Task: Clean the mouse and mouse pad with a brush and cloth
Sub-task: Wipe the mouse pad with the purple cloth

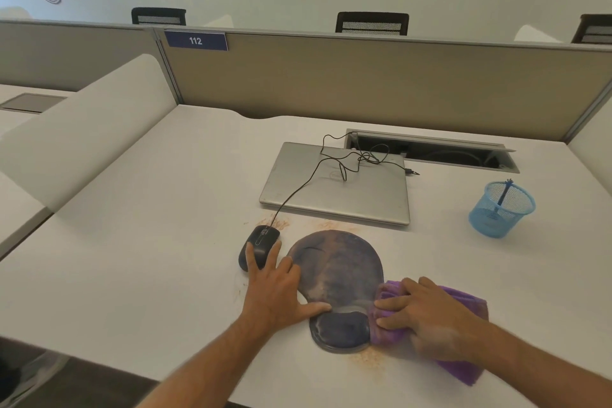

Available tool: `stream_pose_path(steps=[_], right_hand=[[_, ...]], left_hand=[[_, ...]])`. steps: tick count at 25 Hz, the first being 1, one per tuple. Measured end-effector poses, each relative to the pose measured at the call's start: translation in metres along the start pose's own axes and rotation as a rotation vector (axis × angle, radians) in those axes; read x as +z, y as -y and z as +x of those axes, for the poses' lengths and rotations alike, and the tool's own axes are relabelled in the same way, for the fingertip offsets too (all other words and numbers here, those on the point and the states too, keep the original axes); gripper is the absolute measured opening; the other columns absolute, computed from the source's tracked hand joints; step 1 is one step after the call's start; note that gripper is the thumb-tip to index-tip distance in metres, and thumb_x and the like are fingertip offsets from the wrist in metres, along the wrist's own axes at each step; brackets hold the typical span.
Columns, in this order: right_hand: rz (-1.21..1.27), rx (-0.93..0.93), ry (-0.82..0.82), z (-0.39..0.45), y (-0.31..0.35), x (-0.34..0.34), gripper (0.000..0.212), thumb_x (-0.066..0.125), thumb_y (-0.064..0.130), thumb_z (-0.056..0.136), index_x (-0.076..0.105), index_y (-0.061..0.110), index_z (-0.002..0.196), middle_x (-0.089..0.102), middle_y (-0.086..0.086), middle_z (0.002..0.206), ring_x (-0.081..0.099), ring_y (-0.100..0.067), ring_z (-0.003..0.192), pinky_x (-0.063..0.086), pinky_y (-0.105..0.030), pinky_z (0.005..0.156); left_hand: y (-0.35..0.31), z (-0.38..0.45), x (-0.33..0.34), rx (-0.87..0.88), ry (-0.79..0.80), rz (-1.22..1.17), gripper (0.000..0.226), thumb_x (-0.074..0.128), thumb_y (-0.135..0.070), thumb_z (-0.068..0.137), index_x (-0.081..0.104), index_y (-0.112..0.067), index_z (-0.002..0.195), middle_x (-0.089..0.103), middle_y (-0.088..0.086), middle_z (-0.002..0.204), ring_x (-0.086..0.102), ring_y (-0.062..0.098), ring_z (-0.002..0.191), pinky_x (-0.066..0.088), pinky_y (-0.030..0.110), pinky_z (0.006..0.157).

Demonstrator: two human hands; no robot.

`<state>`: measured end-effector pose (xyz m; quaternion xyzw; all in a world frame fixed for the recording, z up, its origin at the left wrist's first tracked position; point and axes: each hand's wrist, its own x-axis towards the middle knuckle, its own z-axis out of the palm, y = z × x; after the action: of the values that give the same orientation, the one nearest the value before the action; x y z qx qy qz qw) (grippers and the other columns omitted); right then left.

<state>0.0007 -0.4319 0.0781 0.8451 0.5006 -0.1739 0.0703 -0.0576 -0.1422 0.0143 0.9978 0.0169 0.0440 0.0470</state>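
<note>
You are in the wiping step: your right hand [433, 318] lies flat on the purple cloth [463, 334], fingers spread and pressing it down at the right edge of the mouse pad [337, 272], beside the wrist rest. Nothing is pinched; the grip is an open palm on the fabric. Your left hand [275, 288] is also spread flat, steadying the pad's left edge, with its fingertips reaching the mouse [258, 247], which sits on the bench [132, 275] just left of the pad.

The pad looks streaked, and reddish dust lies on the bench around it, so the job seems far from finished. Next, keep the left hand firm and draw the cloth across the pad. The brush [501, 199] stands in the blue mesh cup [500, 212], well apart to the right.
</note>
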Motion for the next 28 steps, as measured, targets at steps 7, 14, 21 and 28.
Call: stream_pose_path(steps=[7,14,21,28], right_hand=[[-0.01,-0.101,-0.129,0.016,0.039,0.018,0.056,0.057,0.032,0.092,0.029,0.045,0.138,0.024,0.017,0.157,0.025,-0.024,0.139,0.03,-0.045,0.103],[-0.081,0.023,0.006,0.002,0.025,0.024,0.062,0.058,0.029,0.094,0.022,0.042,0.143,0.01,0.01,0.162,0.012,-0.029,0.145,0.018,-0.05,0.111],[0.001,0.08,-0.048,-0.006,0.022,0.026,0.064,0.057,0.029,0.094,0.019,0.046,0.143,0.008,0.018,0.161,0.012,-0.021,0.143,0.016,-0.043,0.112],[-0.005,0.272,-0.095,-0.006,0.006,0.031,0.055,0.051,0.032,0.095,0.026,0.045,0.142,0.014,0.016,0.16,0.018,-0.023,0.14,0.019,-0.041,0.109]], left_hand=[[0.001,0.002,-0.001,-0.023,0.074,0.061,0.097,0.025,-0.101,0.071,0.073,-0.024,0.105,0.07,-0.004,0.122,0.04,0.035,0.143,0.003,0.08,0.109],[0.004,0.004,0.003,-0.031,0.1,0.049,0.095,0.029,-0.102,0.069,0.073,-0.028,0.108,0.068,-0.007,0.126,0.039,0.035,0.143,0.005,0.081,0.108],[0.003,0.005,0.001,-0.032,0.135,0.075,0.102,0.021,-0.105,0.066,0.07,-0.03,0.115,0.064,-0.007,0.135,0.03,0.033,0.148,-0.003,0.078,0.109],[0.003,0.009,-0.003,-0.043,0.194,0.117,0.108,0.012,-0.108,0.06,0.061,-0.036,0.124,0.054,-0.013,0.144,0.014,0.028,0.153,-0.014,0.076,0.108]])
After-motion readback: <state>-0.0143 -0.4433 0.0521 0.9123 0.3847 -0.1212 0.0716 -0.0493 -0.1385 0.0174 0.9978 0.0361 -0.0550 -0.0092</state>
